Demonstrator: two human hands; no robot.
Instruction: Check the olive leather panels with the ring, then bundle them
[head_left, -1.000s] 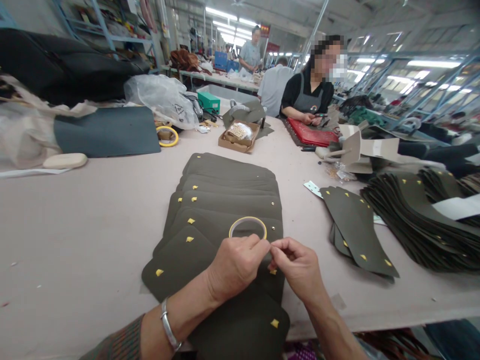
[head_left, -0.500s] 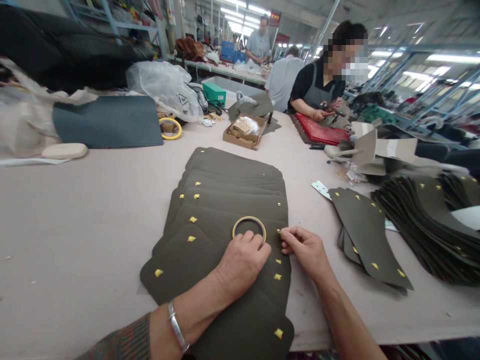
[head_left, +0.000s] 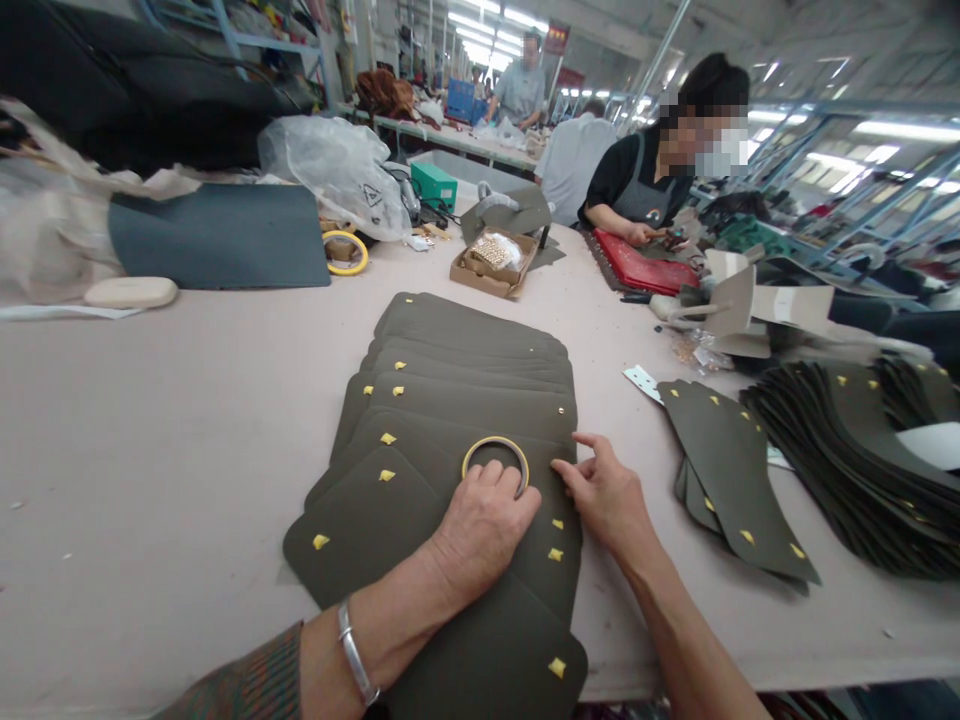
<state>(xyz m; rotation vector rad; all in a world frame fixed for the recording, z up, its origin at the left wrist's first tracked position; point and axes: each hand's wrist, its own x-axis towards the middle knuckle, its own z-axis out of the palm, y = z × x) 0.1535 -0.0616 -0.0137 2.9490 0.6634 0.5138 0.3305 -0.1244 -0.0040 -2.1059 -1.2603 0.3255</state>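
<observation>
Dark olive leather-like panels (head_left: 480, 405) lie overlapped in a fanned stack in front of me, with small yellow tape pieces (head_left: 387, 475) near their edges. My left hand (head_left: 484, 530) rests on the stack, its fingers closed round the near side of a yellow tape roll (head_left: 466, 452). At the stack's right edge is my right hand (head_left: 611, 505), thumb and forefinger spread, with nothing visible between them. A small shiny metal stud (head_left: 561, 411) shows on a panel just beyond that hand.
More dark panels (head_left: 735, 470) and a thick fanned pile (head_left: 832, 470) lie to the right. A cardboard box (head_left: 487, 280) of gold-coloured parts stands behind the stack. Another yellow roll (head_left: 364, 262) is at the back left. Across the table a person (head_left: 637, 190) works over a red piece (head_left: 645, 265).
My right hand has opened from a pinch at the panel edge; its thumb and forefinger are now apart. My left hand stays on the tape roll. The view has shifted slightly.
</observation>
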